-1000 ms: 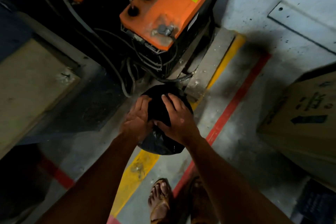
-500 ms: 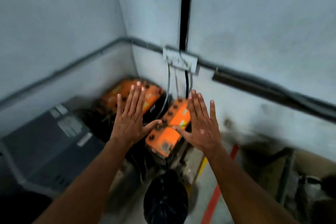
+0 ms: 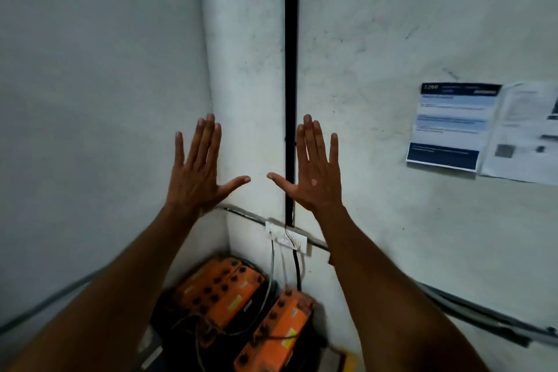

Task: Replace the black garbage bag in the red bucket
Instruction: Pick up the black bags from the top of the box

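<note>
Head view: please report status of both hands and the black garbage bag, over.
Left hand open, empty, raised with fingers spread. Right hand the same. Black garbage bag and red bucket not in view. Nothing between hands and white wall.

Pale, scuffed walls (image 3: 392, 24) meeting in a corner. Black vertical conduit (image 3: 290, 69) down the right wall, ending at a small white junction box (image 3: 288, 239). Grey horizontal conduit (image 3: 483, 315) along the right wall, low. Thin cables (image 3: 273, 263) hanging from the box toward the floor. Two orange-topped batteries in the corner below: one on the left (image 3: 223, 290), one on the right (image 3: 279, 332), near each other, dark caps in rows on top. Blue-and-white notice (image 3: 450, 127) stuck on the right wall, white paper sheet (image 3: 525, 133) just beside it; print too blurred to read.
</note>
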Tool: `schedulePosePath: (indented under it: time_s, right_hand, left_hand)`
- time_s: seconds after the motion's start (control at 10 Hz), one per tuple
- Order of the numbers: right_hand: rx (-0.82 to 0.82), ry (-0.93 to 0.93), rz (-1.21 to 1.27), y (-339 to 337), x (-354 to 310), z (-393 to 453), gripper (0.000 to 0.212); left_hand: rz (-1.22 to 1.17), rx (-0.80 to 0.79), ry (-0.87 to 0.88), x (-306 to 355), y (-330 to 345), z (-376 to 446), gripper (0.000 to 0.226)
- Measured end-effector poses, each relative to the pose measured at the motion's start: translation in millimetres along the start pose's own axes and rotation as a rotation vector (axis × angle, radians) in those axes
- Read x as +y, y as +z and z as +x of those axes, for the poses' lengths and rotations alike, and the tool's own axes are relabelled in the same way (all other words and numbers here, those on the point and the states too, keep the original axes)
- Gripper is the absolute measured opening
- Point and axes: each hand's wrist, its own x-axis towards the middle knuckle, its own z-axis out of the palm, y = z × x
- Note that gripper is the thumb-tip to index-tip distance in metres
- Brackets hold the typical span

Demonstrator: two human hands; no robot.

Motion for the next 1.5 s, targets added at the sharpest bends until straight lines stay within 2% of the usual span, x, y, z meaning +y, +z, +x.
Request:
schedulePosePath:
  time_s: [0.2,0.4,0.7,0.9,1.0,1.2,1.5]
  right_hand:
    - [0.052,-0.026,-0.019,-13,-13,4,0.111]
    - [0.075,-0.093,0.044,-19,-59,26,0.111]
    - [0.106,-0.262,0.277,-20,-183,57,0.114]
    - [0.12,-0.441,0.547,-40,-285,50,0.114]
    - [0.126,-0.531,0.701,-68,-340,32,0.114]
    - [0.154,-0.69,0.992,-168,-440,-30,0.114]
    - [0.233,-0.911,1.378,-374,-544,-159,0.11]
  left_hand:
    - [0.031,0.024,-0.002,-19,-21,-9,0.121]
    - [0.115,0.005,-0.063,-62,-55,-19,0.122]
    - [0.39,-0.039,-0.269,-150,-146,-88,0.12]
    - [0.625,-0.096,-0.475,-174,-243,-167,0.121]
    - [0.763,-0.128,-0.567,-170,-301,-213,0.12]
    - [1.023,-0.192,-0.731,-147,-433,-308,0.122]
    - [1.415,-0.25,-0.987,-48,-640,-450,0.12]
